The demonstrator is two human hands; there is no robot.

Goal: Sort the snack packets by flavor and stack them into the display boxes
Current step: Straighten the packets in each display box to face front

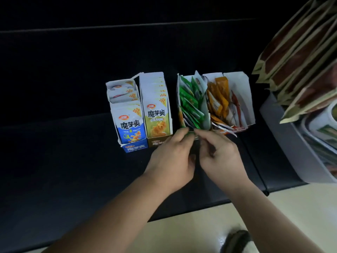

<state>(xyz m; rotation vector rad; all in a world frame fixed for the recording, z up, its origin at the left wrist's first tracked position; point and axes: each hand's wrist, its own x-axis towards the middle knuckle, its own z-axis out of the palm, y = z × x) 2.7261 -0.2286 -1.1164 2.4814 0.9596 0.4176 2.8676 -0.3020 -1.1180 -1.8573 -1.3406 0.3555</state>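
Four display boxes stand in a row on a dark shelf. The blue box (135, 146) and the tan box (158, 141) hold upright white packets. The third box (205, 110) holds green packets (189, 105), and the fourth box (245, 99) holds orange packets (218, 99) lying loosely. My left hand (173, 157) and my right hand (222, 157) meet at the front of the green box, both pinching a green packet (191, 136) between them; most of it is hidden by my fingers.
At the right, a grey bin (291, 148) holds more goods, and several brown bags (300, 52) hang above it. The dark shelf (73, 161) ends at a front edge over a pale floor (200, 225), where a dark shoe (237, 241) shows.
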